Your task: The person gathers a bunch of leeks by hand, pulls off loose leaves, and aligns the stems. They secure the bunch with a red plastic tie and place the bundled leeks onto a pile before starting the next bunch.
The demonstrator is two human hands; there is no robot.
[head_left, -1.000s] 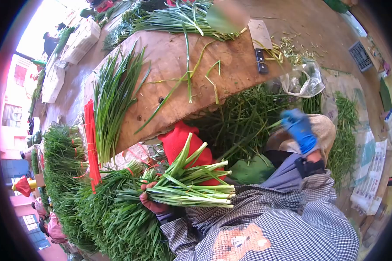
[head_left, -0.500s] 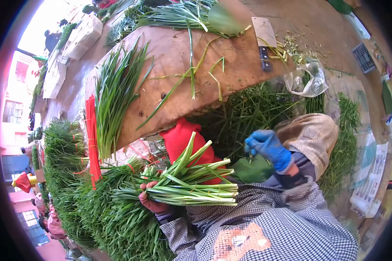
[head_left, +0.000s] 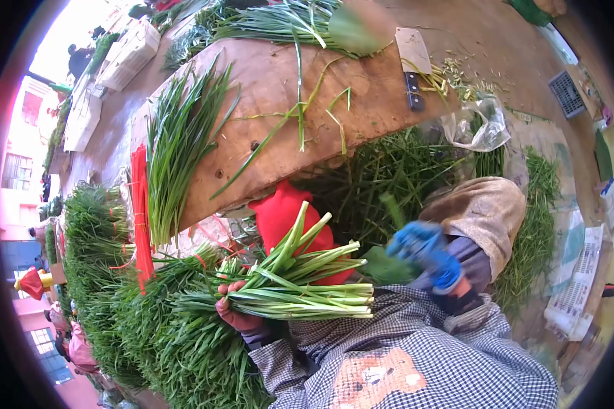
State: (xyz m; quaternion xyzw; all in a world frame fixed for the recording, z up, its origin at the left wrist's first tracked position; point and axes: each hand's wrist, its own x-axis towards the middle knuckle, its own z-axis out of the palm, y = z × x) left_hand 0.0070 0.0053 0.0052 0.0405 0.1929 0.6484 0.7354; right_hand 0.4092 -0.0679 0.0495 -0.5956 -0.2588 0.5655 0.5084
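Note:
My left hand (head_left: pixel 236 305) is closed around a bunch of garlic chives (head_left: pixel 314 290), whose pale cut ends point right across my lap. The fingers wrap the leafy part, and a few stalks fan upward. My right hand (head_left: pixel 424 253), in a blue glove, is apart from the bunch, over my lap near my knee. Motion smears its fingers, so whether they hold anything does not show. A blurred green leaf (head_left: pixel 393 210) is just above it. Beneath the glove lies a green cloth-like patch (head_left: pixel 387 267).
A wooden board (head_left: pixel 266 88) bears a loose chive bundle (head_left: pixel 184 143), red ties (head_left: pixel 140 218) and a knife (head_left: pixel 413 68). Tied green bunches (head_left: pixel 177 341) are heaped at left. Loose leaves (head_left: pixel 396 167) lie under the board's edge, beside a clear plastic bag (head_left: pixel 481 126).
My right hand has shifted slightly and its fingers are now blurred. A blurred green leaf has appeared above it. My left hand keeps the bunch in nearly the same place.

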